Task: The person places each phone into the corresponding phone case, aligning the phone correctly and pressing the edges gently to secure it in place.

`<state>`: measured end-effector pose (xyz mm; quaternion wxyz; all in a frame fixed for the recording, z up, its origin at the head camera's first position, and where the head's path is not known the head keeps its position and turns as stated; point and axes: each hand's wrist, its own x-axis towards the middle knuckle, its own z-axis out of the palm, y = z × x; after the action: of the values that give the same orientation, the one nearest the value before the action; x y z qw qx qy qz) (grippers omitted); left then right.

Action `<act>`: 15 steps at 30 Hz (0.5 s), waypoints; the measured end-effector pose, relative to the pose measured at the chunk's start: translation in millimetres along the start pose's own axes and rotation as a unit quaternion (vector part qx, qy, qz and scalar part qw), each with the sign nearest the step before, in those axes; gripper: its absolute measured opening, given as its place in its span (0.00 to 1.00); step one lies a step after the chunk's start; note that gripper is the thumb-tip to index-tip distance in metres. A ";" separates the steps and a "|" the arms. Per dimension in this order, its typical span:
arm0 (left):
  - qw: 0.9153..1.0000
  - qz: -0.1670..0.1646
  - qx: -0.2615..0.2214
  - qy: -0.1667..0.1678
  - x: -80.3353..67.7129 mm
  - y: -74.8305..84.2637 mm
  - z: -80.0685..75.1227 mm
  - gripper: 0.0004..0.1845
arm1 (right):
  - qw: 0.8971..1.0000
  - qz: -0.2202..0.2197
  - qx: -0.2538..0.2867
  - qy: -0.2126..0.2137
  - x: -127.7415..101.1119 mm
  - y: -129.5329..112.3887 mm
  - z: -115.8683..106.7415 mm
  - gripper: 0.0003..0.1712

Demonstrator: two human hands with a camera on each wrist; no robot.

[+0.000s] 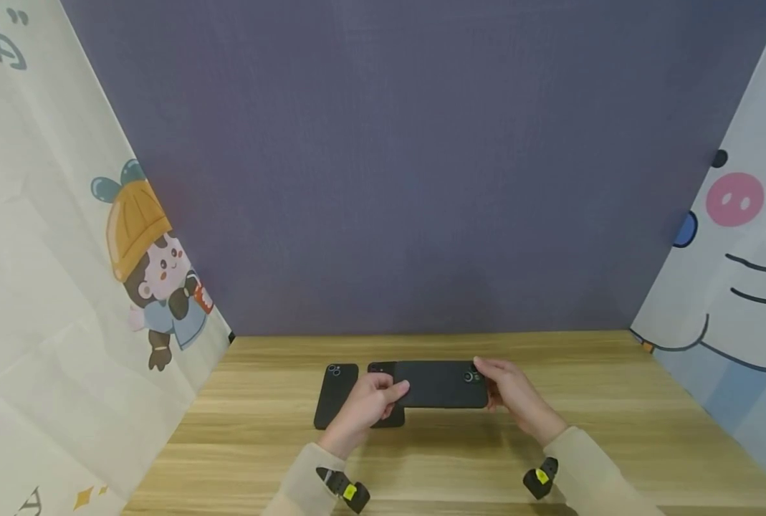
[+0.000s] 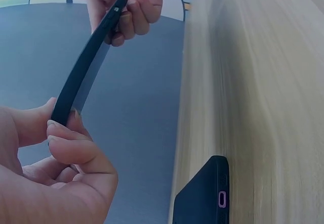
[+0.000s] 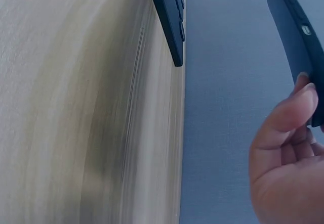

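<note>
In the head view, a black-cased phone [image 1: 433, 385] is held sideways above the table, its back with the camera lenses toward me. My left hand [image 1: 368, 403] pinches its left end, thumb on the back. My right hand [image 1: 516, 394] holds the other end beside the lenses. The left wrist view shows the phone [image 2: 83, 72] edge-on, my left hand [image 2: 71, 168] gripping the near end. From the right wrist, a small side cutout shows in the phone's edge [image 3: 304, 29], with my right hand [image 3: 288, 158] at its lower end.
Two more dark phones lie on the wooden table [image 1: 550, 365]: one at the left [image 1: 336, 395], and one [image 1: 389, 419] partly covered by my left hand and the held phone. A grey-purple panel [image 1: 383, 179] stands behind, with printed cartoon sheets on both sides.
</note>
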<state>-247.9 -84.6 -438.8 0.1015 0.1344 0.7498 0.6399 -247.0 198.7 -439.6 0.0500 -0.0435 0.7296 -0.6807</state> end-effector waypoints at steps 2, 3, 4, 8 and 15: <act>1.000 -0.002 0.001 -0.004 0.6 0.6 0.1 0.24 | 1.000 -0.005 0.000 0.005 -0.2 -0.1 -0.3 0.23; 1.000 -0.003 0.003 -0.005 0.9 0.6 0.4 0.24 | 1.000 -0.005 0.000 0.010 -0.4 -0.1 0.0 0.23; 1.000 -0.003 0.002 -0.007 1.2 0.6 0.6 0.24 | 1.000 -0.004 0.002 0.014 -0.6 0.0 0.4 0.23; 1.000 -0.004 -0.001 -0.010 1.4 0.4 1.7 0.24 | 0.999 0.002 0.011 0.038 -0.5 0.3 3.3 0.23; 1.000 0.002 -0.004 -0.013 2.5 -0.1 3.4 0.24 | 0.994 0.014 0.052 0.096 1.9 -1.3 10.5 0.19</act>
<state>-249.2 -80.6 -439.4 0.1105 0.1433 0.7454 0.6416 -247.4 188.0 -439.0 -0.0085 0.0350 0.6954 -0.7178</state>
